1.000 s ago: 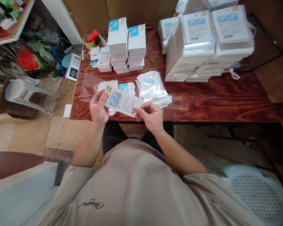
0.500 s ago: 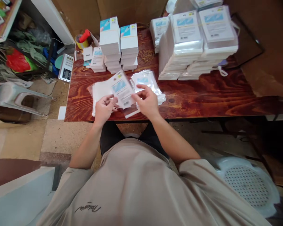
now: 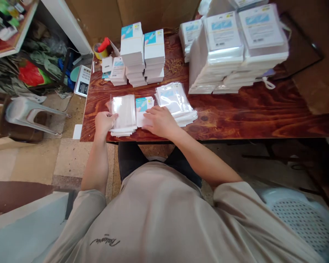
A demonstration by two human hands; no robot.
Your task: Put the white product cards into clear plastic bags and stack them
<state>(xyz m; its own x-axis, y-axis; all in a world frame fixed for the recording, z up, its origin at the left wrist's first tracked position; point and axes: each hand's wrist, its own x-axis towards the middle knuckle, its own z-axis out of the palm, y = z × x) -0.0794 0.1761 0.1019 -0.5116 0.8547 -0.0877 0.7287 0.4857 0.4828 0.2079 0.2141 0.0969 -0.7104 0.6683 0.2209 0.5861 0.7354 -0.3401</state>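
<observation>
My left hand (image 3: pixel 104 121) grips the left edge of a low pile of clear sleeves (image 3: pixel 124 114) at the table's front edge, thumb on top. Palm down with fingers spread, my right hand (image 3: pixel 159 121) lies on a small pile of white cards with a blue print (image 3: pixel 143 105) just to the right of it. A loose heap of clear plastic bags (image 3: pixel 175 99) lies beside my right hand, on its far right side.
The wooden table (image 3: pixel 249 109) carries two tall stacks of cards (image 3: pixel 142 54) at the back, large stacks of bagged cards (image 3: pixel 235 47) at the right, rubber bands (image 3: pixel 176 65) and a tape roll (image 3: pixel 99 50). A scale (image 3: pixel 82 80) and a plastic stool (image 3: pixel 30 111) stand left.
The long folded card I held up in both hands is gone from them. Both hands have come down onto the piles at the table's front edge.
</observation>
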